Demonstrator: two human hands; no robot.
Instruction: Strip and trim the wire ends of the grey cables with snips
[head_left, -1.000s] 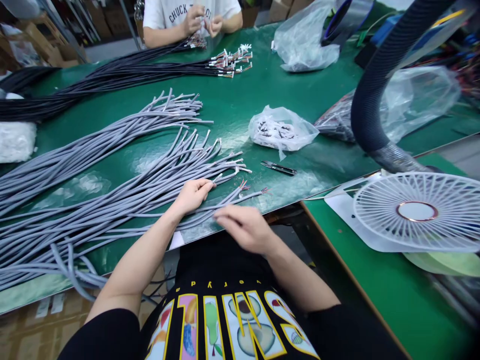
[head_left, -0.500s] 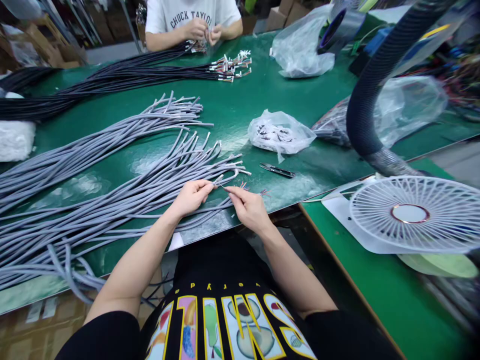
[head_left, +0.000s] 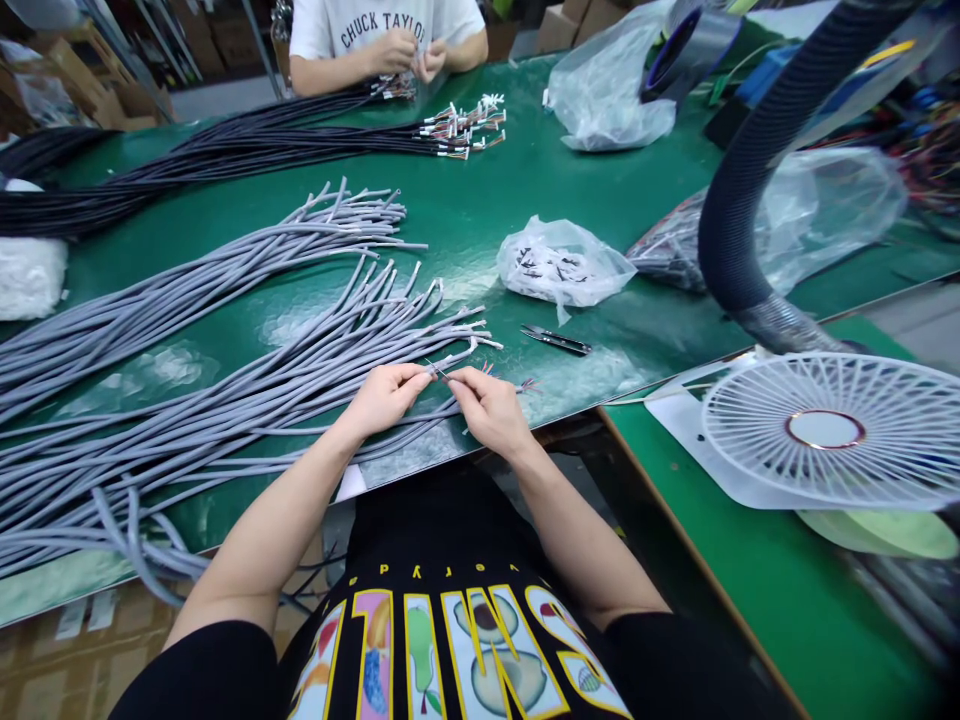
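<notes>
My left hand (head_left: pixel 388 395) is closed in a pinch at the front edge of the grey cable bundle. My right hand (head_left: pixel 491 408) pinches just to its right, the fingertips of both almost meeting. Between them shows a thin dark wire (head_left: pixel 441 373), too fine to make out in detail. Around the hands lie grey cables (head_left: pixel 300 372), several with pale stripped ends. Below my right fingers, a few cables end in bare coloured wires (head_left: pixel 529 385). Thread snips (head_left: pixel 556 340) rest on the green table beyond my right hand.
An open plastic bag of small parts (head_left: pixel 562 265) sits past the snips. A second grey bundle (head_left: pixel 300 235) and black connector cables (head_left: pixel 360 140) lie farther back. Across the table a person's hands (head_left: pixel 412 55) work. A black hose (head_left: pixel 731 220) and white fan (head_left: pixel 825 430) stand right.
My right hand has shifted slightly left, bringing its fingertips closer to my left hand's. Both hands stay pinched. The snips and cable bundles lie as before.
</notes>
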